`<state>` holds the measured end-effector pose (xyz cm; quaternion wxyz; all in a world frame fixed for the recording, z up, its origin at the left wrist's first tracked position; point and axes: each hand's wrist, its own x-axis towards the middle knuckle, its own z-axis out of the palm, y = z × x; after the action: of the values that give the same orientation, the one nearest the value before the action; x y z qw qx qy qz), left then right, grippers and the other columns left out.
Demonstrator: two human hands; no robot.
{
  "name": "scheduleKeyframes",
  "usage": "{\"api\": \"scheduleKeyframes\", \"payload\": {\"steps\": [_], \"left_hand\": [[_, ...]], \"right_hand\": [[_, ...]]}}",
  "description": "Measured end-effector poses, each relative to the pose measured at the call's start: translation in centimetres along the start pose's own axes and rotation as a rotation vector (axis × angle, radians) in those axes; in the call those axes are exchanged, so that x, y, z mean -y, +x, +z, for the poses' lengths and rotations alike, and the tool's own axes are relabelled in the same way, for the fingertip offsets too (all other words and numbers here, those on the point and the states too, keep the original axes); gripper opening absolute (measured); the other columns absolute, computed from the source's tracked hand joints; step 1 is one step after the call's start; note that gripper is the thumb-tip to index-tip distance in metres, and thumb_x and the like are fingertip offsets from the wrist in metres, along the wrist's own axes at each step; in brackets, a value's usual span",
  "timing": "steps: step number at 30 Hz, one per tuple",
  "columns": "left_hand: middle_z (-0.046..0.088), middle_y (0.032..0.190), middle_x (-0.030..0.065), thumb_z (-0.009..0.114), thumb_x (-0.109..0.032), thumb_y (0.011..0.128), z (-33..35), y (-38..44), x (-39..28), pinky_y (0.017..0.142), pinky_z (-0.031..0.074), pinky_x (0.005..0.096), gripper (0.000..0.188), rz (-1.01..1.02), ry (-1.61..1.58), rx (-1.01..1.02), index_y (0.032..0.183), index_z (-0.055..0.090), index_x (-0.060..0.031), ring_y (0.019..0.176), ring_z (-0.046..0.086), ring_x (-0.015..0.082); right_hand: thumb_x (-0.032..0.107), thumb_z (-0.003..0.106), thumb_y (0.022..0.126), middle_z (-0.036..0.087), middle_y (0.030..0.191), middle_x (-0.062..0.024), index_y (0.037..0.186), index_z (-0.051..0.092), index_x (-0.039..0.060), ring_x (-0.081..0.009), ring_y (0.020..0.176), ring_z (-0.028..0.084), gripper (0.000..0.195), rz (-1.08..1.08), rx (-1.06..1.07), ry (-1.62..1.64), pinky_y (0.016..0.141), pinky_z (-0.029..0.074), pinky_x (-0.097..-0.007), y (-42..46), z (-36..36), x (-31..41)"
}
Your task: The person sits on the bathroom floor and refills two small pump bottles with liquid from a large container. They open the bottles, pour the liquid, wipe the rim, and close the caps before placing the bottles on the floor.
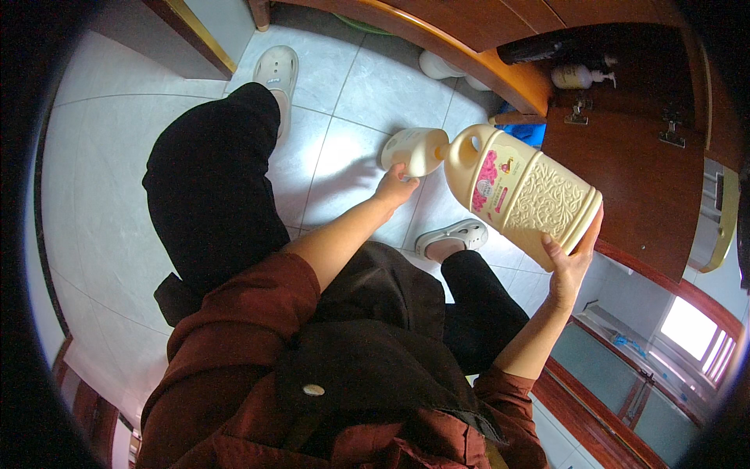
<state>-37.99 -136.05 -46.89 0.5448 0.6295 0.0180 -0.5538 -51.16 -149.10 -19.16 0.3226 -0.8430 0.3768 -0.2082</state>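
My right hand (567,264) holds the base of a large cream plastic jug (551,202) with a pink floral label and embossed scrollwork. The jug is tilted, its handle end towards the left. At its mouth is the neck of a smaller pale plastic bottle (413,151); whether the two touch, I cannot tell. My left hand (397,187) grips this smaller bottle from below, over the tiled floor (363,117). Any liquid passing between them is not visible.
An opened wooden cabinet door (627,187) stands at the right, below a cabinet holding a pump bottle (573,77). White round containers (436,65) are under the wooden cabinet edge (463,47). My feet, in light clogs (275,67), are on the floor.
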Motion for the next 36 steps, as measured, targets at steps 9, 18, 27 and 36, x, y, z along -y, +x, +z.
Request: {"api": "scheduleKeyframes", "payload": {"steps": [9, 18, 27, 36], "left_hand": [[0.041, 0.127, 0.0123, 0.062, -0.028, 0.082, -0.1, -0.7, -0.9, 0.08, 0.043, 0.0371, 0.068, -0.015, -0.003, 0.05, 0.136, 0.025, -0.0086, 0.104, 0.047, 0.0218], [0.036, 0.133, 0.0155, 0.061, -0.031, 0.081, -0.1, -1.0, -0.9, 0.085, 0.042, 0.0385, 0.071, 0.002, 0.051, 0.131, 0.137, 0.023, -0.0095, 0.112, 0.044, 0.0255], [0.036, 0.133, 0.0155, 0.061, -0.03, 0.082, 0.3, -1.0, -1.1, 0.088, 0.041, 0.0399, 0.073, -0.024, 0.034, 0.12, 0.138, 0.021, -0.0081, 0.113, 0.044, 0.0264], [0.039, 0.131, 0.0143, 0.061, -0.03, 0.082, 0.1, -1.2, -1.7, 0.087, 0.041, 0.0415, 0.071, -0.018, 0.026, 0.14, 0.138, 0.022, -0.0081, 0.112, 0.044, 0.0255]], "right_hand": [[0.031, 0.08, 0.055, 0.044, 0.129, -0.0148, 0.139, 0.024, 0.0043, -0.0253, 0.117, 0.043, 0.105, -0.027, 0.003, -0.048, 0.1, 0.032, -0.0372, 0.0, -0.2, -0.4], [0.027, 0.081, 0.054, 0.045, 0.128, -0.0153, 0.14, 0.023, 0.0045, -0.0259, 0.115, 0.046, 0.106, 0.001, 0.012, 0.008, 0.098, 0.035, -0.0379, 0.1, -0.1, 0.3], [0.025, 0.082, 0.055, 0.045, 0.128, -0.015, 0.141, 0.021, 0.0063, -0.0251, 0.113, 0.047, 0.107, 0.002, 0.045, -0.008, 0.097, 0.036, -0.0369, 0.3, -0.3, 0.4], [0.023, 0.081, 0.056, 0.045, 0.128, -0.0147, 0.141, 0.019, 0.0058, -0.0243, 0.114, 0.047, 0.106, -0.008, 0.062, -0.015, 0.097, 0.037, -0.0365, 0.5, -0.6, 0.5]]}}
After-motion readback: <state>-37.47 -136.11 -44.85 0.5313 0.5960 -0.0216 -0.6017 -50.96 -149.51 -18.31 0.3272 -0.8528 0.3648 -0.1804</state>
